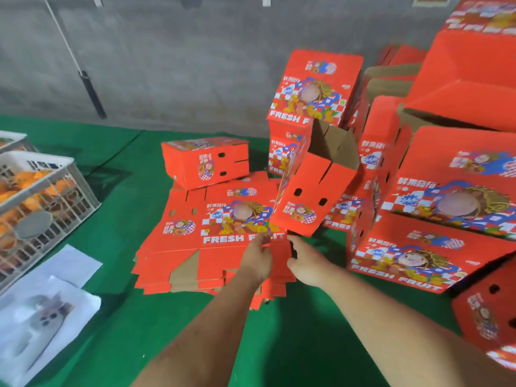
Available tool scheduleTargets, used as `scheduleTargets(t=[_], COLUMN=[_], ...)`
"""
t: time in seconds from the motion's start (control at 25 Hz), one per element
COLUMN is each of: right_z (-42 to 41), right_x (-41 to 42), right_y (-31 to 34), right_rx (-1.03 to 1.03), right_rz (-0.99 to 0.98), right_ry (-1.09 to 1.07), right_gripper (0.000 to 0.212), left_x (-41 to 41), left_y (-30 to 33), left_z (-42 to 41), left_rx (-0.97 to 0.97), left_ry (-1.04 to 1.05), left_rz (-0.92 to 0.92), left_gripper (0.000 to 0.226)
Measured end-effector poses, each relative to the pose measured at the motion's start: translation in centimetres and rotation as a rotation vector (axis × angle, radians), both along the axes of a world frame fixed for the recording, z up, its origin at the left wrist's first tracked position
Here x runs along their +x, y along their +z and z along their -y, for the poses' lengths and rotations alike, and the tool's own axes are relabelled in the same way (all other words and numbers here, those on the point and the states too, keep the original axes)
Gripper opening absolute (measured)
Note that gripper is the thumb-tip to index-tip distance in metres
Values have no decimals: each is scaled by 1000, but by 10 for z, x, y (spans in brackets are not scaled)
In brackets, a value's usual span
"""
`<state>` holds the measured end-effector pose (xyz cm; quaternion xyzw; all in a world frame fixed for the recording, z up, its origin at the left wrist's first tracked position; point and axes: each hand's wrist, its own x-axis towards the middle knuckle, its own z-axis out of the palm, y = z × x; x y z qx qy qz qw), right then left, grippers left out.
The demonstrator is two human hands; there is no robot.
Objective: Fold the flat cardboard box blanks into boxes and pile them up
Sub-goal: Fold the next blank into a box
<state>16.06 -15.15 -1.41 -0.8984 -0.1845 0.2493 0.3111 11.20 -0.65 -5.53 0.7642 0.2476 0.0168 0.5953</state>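
Both hands at box (312, 188), tilted up over blanks (206, 241) mid-cloth. Left hand (258, 256) pinches bottom flap (279, 248); right hand (303, 263) grips beside it, apparently to tuck base. Finished boxes (435, 208) piled at right edge.

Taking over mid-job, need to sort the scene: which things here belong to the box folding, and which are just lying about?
Job:
- half-opened box, gripped by left hand and right hand
- stack of flat blanks
- folded boxes piled on the right

Lying about:
- crate of oranges
- white sheets
- black-handled pole
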Motion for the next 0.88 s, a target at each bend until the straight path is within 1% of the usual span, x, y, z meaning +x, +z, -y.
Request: scheduleTargets(t=[0.04,0.08,0.16,0.2,0.24,0.28,0.32,0.36,0.4,0.48,0.52,0.64,0.68,0.72,0.8,0.84,0.88], right_z=[-4,-7,-10,-9,-9,-8,-9,-9,-10,-11,-11,-5,-2,4,20,32,45], right_x=[2,3,4,4,4,3,3,3,3,2,1,-2,-3,-3,4,9,14], right_y=[-6,-12,-31,-40,-49,-57,-65,-72,-77,-80,-83,-84,-80,-77,-63,-56,-50], right_rx=[-12,-25,-25,-7,17,44,68,108,168,284,312,380,427,497,720,807,855], right_rz=[-19,-48,-139,-214,-304,-386,-448,-481,-499,-488,-448,-303,-295,-330,-501,-549,-554], right_ry=[5,1,-67,-135,-211,-292,-376,-456,-523,-612,-636,-742,-779,-843,-1022,-1090,-1135], right_gripper=[70,70,66,68,76,86,91,87,70,25,16,6,2,7,9,11,15], left_x=[1,1,-3,-8,-14,-22,-29,-34,-39,-46,-50,-58,-57,-54,-49,-49,-50], left_y=[-8,-15,-31,-37,-44,-49,-54,-58,-60,-63,-65,-65,-63,-56,-40,-34,-28], left_z=[-5,-10,-21,-24,-27,-27,-26,-24,-18,-6,-2,10,12,16,23,27,30], left_rx=[24,120,495,665,752,785,797,812,831,832,833,914,906,880,861,876,892], left_ry=[-8,-39,-200,-294,-357,-375,-364,-346,-317,-228,-196,-181,-186,-203,-269,-301,-319], left_rz=[-20,-59,-218,-286,-325,-338,-331,-314,-287,-227,-197,-127,-118,-102,-51,-46,-70], left_gripper=[45,45,51,52,55,62,68,72,73,66,59,49,45,40,36,39,45])
